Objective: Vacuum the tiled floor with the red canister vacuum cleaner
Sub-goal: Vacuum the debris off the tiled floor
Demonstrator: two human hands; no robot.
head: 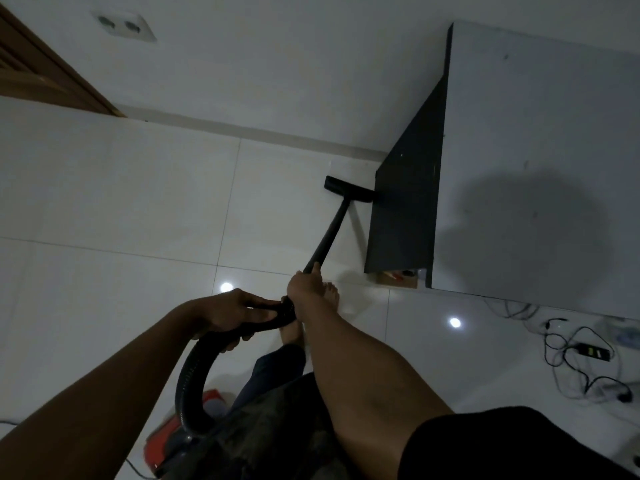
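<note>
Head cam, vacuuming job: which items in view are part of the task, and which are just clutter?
In the job:
left hand gripping the hose; right hand gripping the wand; floor head; red canister; tiled floor.

Lying about:
charger with cables; wall socket; white desk; wooden door.

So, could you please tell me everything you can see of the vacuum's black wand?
The wand is a straight, matte black tube, slanting down and away from the person to a wide flat floor head resting on the tiled floor, one end close to the dark panel. The right hand grips its upper end; just behind, the left hand holds the curved handle where the ribbed hose begins.
</note>
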